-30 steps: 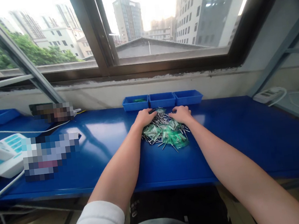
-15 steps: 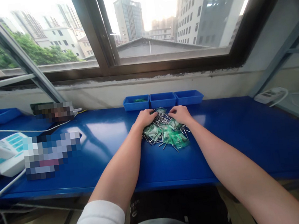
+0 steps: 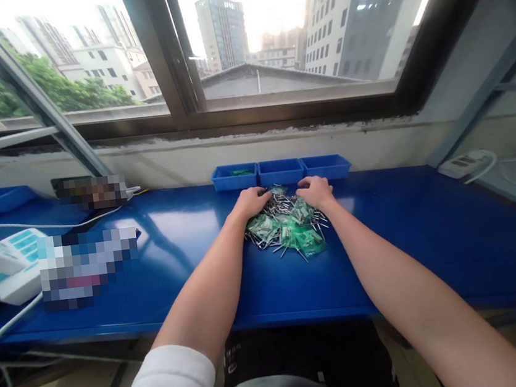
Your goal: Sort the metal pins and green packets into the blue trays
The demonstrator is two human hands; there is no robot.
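A heap of thin silvery metal pins [image 3: 281, 204] lies on the blue table in front of me, with small green-tinted plastic bags [image 3: 301, 237] on top and among them. My left hand [image 3: 252, 202] rests at the heap's far left edge, its fingers curved and parted from the thumb, touching the pins. At the far right edge, my right hand [image 3: 316, 192] is cupped with thumb and fingers apart, beside the bags and pins. Neither hand visibly lifts anything; the undersides of the fingers are hidden.
Three blue bins [image 3: 280, 172] stand in a row behind the heap, the left one holding something green. On the left are a white device with teal panels [image 3: 24, 248], cables and a blurred-out item. A white power strip [image 3: 462, 164] lies at the right, and a window rises behind the table [image 3: 410, 219].
My right hand has drawn its thumb and fingertips back from the pins, slightly to the right, and spread them. My left hand has stayed nearly still at the heap.
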